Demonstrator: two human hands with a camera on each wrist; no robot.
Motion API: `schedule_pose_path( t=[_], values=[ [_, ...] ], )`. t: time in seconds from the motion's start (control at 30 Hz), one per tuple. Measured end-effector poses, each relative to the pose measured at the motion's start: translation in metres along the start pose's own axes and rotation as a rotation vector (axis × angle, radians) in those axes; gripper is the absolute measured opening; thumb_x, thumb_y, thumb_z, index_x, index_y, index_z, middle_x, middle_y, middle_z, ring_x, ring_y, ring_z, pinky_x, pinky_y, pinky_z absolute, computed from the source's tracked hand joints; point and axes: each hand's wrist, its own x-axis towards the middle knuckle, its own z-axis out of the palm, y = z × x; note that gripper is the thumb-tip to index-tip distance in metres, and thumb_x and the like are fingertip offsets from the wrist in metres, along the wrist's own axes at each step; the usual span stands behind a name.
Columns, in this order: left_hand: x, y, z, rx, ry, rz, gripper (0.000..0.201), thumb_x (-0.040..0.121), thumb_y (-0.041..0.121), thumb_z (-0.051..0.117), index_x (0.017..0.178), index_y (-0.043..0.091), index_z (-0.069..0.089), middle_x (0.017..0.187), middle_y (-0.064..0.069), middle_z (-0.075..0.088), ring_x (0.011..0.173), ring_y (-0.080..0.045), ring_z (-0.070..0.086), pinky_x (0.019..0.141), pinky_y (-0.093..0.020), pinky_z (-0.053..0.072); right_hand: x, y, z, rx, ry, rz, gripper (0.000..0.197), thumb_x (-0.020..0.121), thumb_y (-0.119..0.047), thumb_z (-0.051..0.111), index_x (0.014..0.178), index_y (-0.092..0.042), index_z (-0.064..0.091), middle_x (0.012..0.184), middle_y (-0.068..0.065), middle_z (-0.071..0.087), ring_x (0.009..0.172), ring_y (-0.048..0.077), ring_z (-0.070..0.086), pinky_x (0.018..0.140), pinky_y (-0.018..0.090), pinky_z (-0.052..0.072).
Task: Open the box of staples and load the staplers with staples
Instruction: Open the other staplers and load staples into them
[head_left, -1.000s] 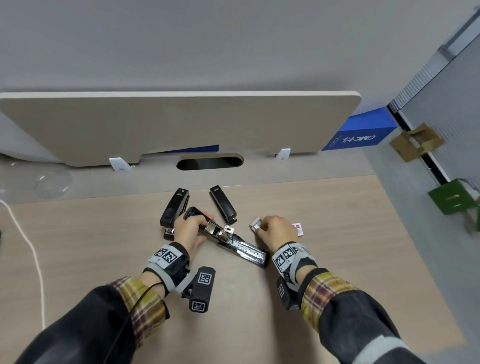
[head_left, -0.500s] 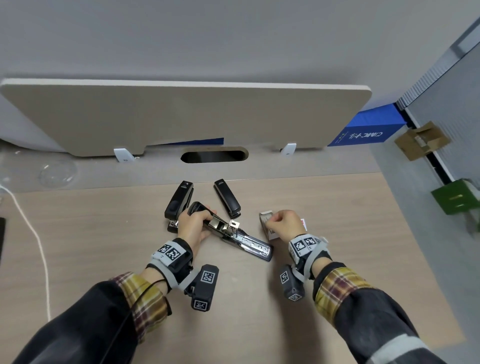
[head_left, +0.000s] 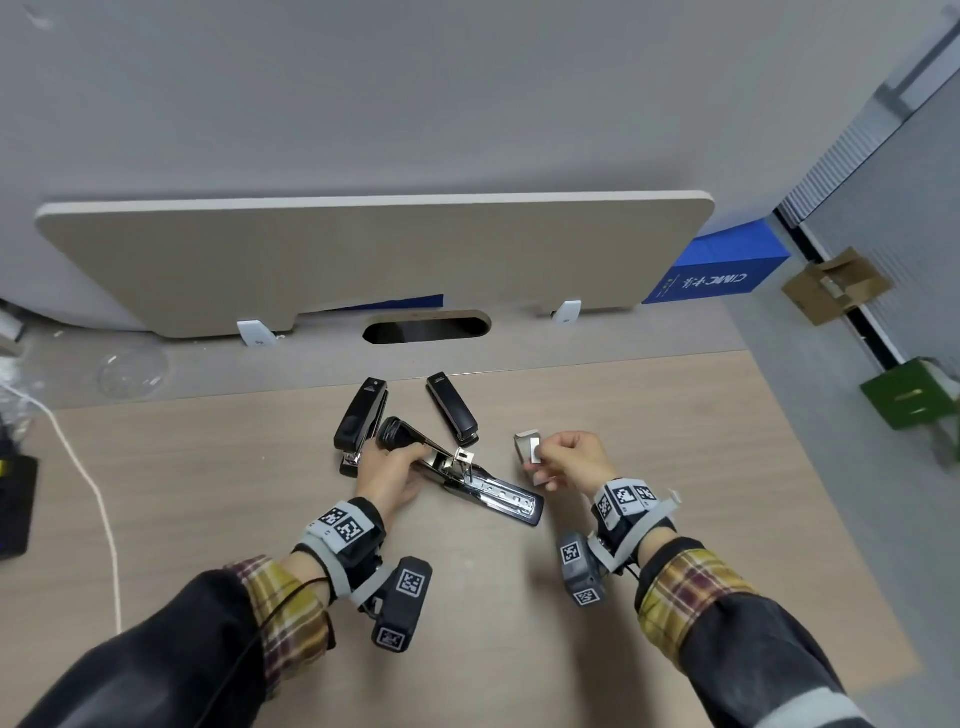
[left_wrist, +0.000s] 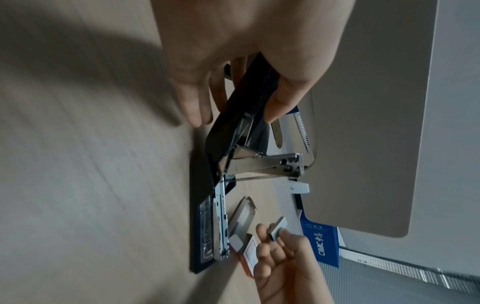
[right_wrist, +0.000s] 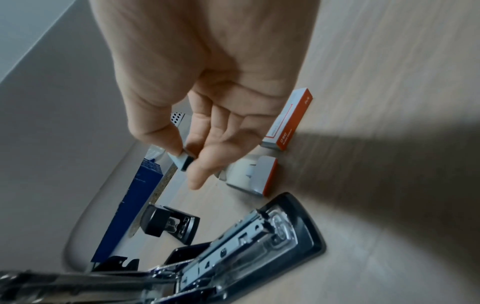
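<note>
- The open stapler (head_left: 457, 480) lies mid-tabletop (head_left: 208, 493), lid swung back so its magazine channel faces up for loading.
- Left hand (head_left: 387, 475) clasps the lid, probably to keep it open.
- Just right of the stapler, right hand (head_left: 569, 462) pinches a staple strip (left_wrist: 278, 228) above the opened staple box (right_wrist: 249, 176).
- Beyond it lie two closed staplers (head_left: 361, 418).

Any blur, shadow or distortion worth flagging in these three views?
Head view: sharp, but wide-angle bends the divider. Left wrist: table streaked with blur, shadow at top left. Right wrist: dark shadow right of the staple box; open stapler smeared.
</note>
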Motion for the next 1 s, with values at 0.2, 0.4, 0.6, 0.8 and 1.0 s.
schedule_pose_path(
  t=[0.2, 0.4, 0.6, 0.8, 1.0],
  values=[
    [-0.021, -0.021, -0.011, 0.194, 0.211, 0.174, 0.015, 0.07, 0.03, 0.057, 0.072, 0.017, 0.049, 0.064, -0.007, 0.049, 0.062, -0.024, 0.048, 0.06, -0.037, 0.041, -0.015, -0.006, 0.01, -0.034, -0.083, -0.014, 0.011, 0.081, 0.006, 0.058, 0.077, -0.003, 0.057, 0.066, 0.015, 0.07, 0.049, 0.019, 0.063, 0.046, 0.025, 0.054],
    [-0.043, 0.03, 0.029, 0.263, -0.029, 0.443, 0.026, 0.082, 0.009, 0.061, 0.063, 0.015, 0.045, 0.046, 0.0, 0.044, 0.046, -0.017, 0.039, 0.049, -0.025, 0.033, -0.029, -0.023, 0.022, 0.002, -0.096, -0.081, 0.009, 0.082, 0.007, 0.059, 0.081, -0.002, 0.06, 0.065, 0.014, 0.069, 0.048, 0.017, 0.062, 0.048, 0.025, 0.055],
    [-0.044, 0.049, 0.052, 0.492, -0.248, 0.44, 0.006, 0.087, 0.014, 0.066, 0.088, 0.011, 0.061, 0.069, -0.002, 0.057, 0.035, -0.011, 0.048, 0.035, -0.02, 0.036, -0.04, -0.043, 0.023, 0.013, -0.175, -0.184, 0.007, 0.085, 0.004, 0.059, 0.083, -0.001, 0.064, 0.071, 0.015, 0.069, 0.051, 0.016, 0.062, 0.052, 0.024, 0.055],
    [-0.045, 0.048, 0.055, 0.496, -0.293, 0.382, 0.01, 0.088, 0.007, 0.066, 0.097, 0.002, 0.065, 0.074, -0.008, 0.061, 0.034, -0.008, 0.051, 0.034, -0.019, 0.04, -0.045, -0.051, 0.021, 0.032, -0.242, -0.217, 0.006, 0.088, 0.0, 0.064, 0.084, -0.004, 0.065, 0.068, 0.009, 0.07, 0.052, 0.014, 0.064, 0.054, 0.024, 0.056],
    [-0.038, 0.045, 0.051, 0.409, -0.309, 0.35, 0.004, 0.089, -0.001, 0.065, 0.088, 0.003, 0.064, 0.072, -0.012, 0.064, 0.053, -0.011, 0.067, 0.056, -0.024, 0.059, -0.05, -0.047, 0.023, 0.051, -0.204, -0.237, 0.009, 0.087, 0.0, 0.066, 0.096, 0.0, 0.066, 0.065, 0.007, 0.067, 0.052, 0.011, 0.063, 0.054, 0.024, 0.057]
  ],
)
